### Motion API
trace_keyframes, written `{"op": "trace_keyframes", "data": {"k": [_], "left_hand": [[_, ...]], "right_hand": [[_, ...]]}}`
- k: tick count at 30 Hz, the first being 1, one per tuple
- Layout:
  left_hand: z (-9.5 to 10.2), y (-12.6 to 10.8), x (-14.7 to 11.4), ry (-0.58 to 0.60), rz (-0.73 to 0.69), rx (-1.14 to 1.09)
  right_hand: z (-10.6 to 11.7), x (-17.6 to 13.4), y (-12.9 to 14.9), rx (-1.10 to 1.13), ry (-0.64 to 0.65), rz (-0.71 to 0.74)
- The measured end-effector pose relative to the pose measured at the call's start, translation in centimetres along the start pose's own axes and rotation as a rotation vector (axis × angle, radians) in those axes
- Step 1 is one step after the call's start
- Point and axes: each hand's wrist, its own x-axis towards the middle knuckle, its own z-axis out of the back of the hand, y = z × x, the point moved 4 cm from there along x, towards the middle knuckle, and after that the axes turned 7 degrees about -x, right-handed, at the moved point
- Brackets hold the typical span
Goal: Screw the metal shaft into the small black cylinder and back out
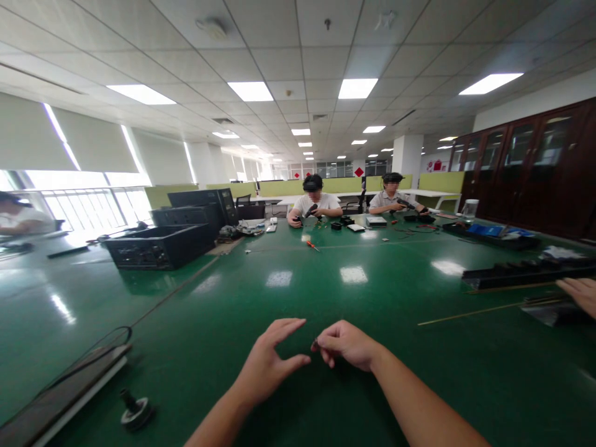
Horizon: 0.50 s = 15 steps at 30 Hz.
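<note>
Over the near part of the green table (298,298), my left hand (270,357) is open, thumb and fingers spread apart with nothing between them. Just to its right, my right hand (347,344) is closed in a pinch. A small dark piece (315,344) shows at its fingertips, too small to name. The piece points toward the gap of my left hand, apart from it.
At the near left lie a flat dark panel (69,385) with a cable and a round part with a stem (136,413). Black computer cases (158,245) stand farther left. An orange screwdriver (312,246) lies ahead. Another person's hand (582,293) is at right, near thin rods (470,313).
</note>
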Motion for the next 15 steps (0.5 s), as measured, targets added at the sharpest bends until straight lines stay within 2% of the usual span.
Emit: {"op": "trace_keyframes", "data": {"k": [2, 4, 6, 8, 11, 13, 15], "left_hand": [[-2.5, -0.1, 1.4, 0.047, 0.000, -0.128], [-4.1, 0.0, 2.1, 0.039, 0.022, -0.236], [-4.8, 0.2, 2.5, 0.004, 0.051, -0.307], [-4.6, 0.2, 2.5, -0.024, 0.085, -0.359], [-2.4, 0.5, 1.6, -0.106, 0.171, -0.399], [0.6, 1.3, 0.0, -0.213, 0.243, -0.368], [4.5, 2.6, -2.5, -0.341, 0.321, -0.244]], "right_hand": [[0.4, 0.1, 0.0, 0.074, -0.034, 0.029], [0.8, 0.2, -0.1, 0.123, -0.067, 0.049], [1.0, 0.4, -0.2, 0.147, -0.093, 0.059], [1.2, 0.5, -0.2, 0.139, -0.116, 0.063], [1.4, 0.6, -0.4, 0.085, -0.131, 0.032], [1.5, 0.7, -0.7, 0.049, -0.127, -0.009], [1.6, 0.7, -0.9, 0.019, -0.118, -0.038]]}}
